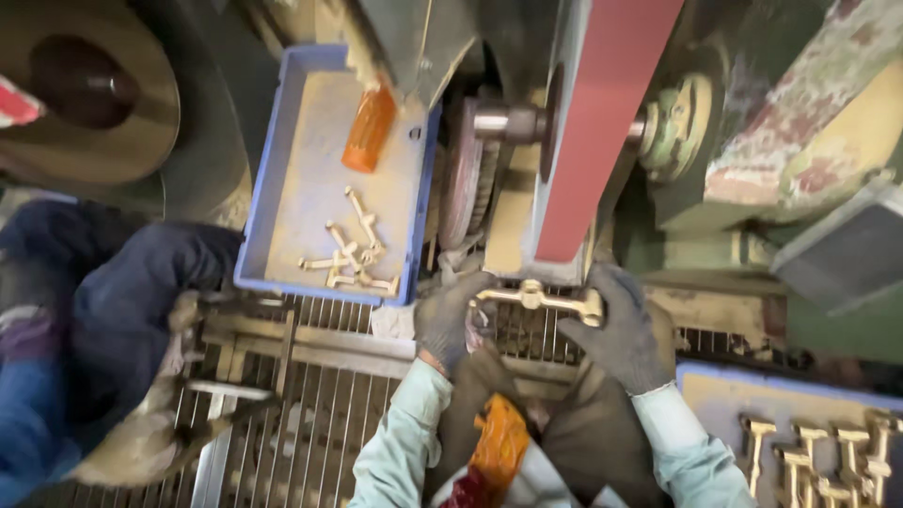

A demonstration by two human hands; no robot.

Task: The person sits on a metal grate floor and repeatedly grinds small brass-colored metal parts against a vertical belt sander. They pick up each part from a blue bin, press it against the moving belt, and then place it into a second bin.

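A brass fitting, T-shaped with a long stem, is held crosswise just under the lower end of a red abrasive belt. My left hand, in a dark glove, grips the stem's left end. My right hand, also gloved, grips the right end with its thicker head. Both sleeves are pale green. A metal shaft and wheel sit left of the belt.
A blue tray at upper left holds several brass fittings and an orange handle. Another blue tray at lower right holds several brass parts. A metal grate lies below. A person in dark blue is at left.
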